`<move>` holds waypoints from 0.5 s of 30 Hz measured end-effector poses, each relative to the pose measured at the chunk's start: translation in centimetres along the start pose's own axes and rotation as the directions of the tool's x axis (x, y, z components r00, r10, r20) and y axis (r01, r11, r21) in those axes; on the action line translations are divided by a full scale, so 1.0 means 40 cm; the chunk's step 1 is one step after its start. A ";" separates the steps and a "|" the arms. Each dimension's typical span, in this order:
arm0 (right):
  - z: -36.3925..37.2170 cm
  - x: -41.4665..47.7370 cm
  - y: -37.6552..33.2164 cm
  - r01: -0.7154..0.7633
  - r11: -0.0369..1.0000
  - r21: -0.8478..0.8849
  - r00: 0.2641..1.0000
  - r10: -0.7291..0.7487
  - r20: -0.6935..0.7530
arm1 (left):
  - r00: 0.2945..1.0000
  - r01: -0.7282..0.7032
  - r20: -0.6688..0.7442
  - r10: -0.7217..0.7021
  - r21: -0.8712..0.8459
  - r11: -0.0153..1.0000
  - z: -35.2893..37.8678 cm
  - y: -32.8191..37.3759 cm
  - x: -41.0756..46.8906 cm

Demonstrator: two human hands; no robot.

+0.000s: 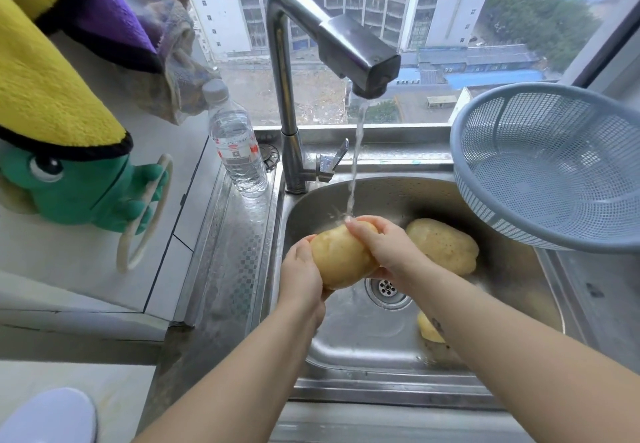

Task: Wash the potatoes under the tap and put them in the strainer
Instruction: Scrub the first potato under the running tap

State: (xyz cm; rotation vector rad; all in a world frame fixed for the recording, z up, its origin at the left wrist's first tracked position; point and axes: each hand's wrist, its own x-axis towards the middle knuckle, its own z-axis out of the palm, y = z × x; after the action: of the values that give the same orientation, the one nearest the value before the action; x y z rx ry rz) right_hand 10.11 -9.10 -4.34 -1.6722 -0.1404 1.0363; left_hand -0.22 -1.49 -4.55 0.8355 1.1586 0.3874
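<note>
A large yellow potato [341,257] is held over the steel sink [381,349], right under the running stream from the tap [360,51]. My left hand [301,274] grips its lower left side. My right hand [381,243] wraps over its top right, fingertips in the water. A second potato [443,245] lies on the sink floor behind my right hand. A third potato [429,330] peeks out beside my right forearm, mostly hidden. The grey-blue strainer [554,169] sits tilted on the sink's right rim, with no potatoes in it.
A clear water bottle [237,145] stands on the left drainboard by the tap base. Yellow and purple towels [52,72] and a green plush hanger [83,190] hang at left. The drain [388,288] sits mid-sink. A window runs behind.
</note>
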 end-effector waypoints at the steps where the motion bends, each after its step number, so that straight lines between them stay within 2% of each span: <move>1: 0.001 -0.001 -0.001 -0.005 1.000 0.009 1.000 0.005 -0.008 | 1.000 0.019 -0.001 -0.019 0.005 1.000 -0.002 0.002 0.004; 5: -0.027 -0.006 -0.006 -0.082 0.996 0.046 0.987 0.075 0.141 | 0.987 0.163 0.020 -0.162 -0.063 0.985 -0.018 0.024 0.016; 7: -0.038 -0.010 -0.001 -0.047 0.999 -0.006 0.976 0.047 0.213 | 0.962 0.268 0.077 -0.262 -0.090 0.959 -0.026 0.036 0.018; 9: -0.028 -0.014 0.004 0.033 0.995 -0.092 0.978 -0.013 0.208 | 0.935 0.331 0.151 -0.319 -0.058 0.942 -0.030 0.045 0.012; 11: -0.009 -0.016 0.007 0.085 0.981 -0.174 0.991 -0.066 0.112 | 0.939 0.256 0.216 -0.269 0.088 0.963 -0.027 0.046 0.004; 13: -0.006 -0.015 0.007 0.102 0.976 -0.194 0.994 -0.093 0.057 | 0.943 0.170 0.262 -0.206 0.153 0.974 -0.022 0.043 -0.001; 15: -0.030 -0.010 -0.001 0.100 0.982 -0.158 0.982 -0.071 0.176 | 0.945 0.159 0.262 -0.194 0.149 0.976 -0.025 0.048 0.000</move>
State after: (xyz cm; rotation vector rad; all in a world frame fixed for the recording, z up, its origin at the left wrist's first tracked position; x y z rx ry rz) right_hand 10.71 -10.20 -4.07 -1.7087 -0.4175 1.1259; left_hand -0.88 0.15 -3.25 0.8572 0.9945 0.0458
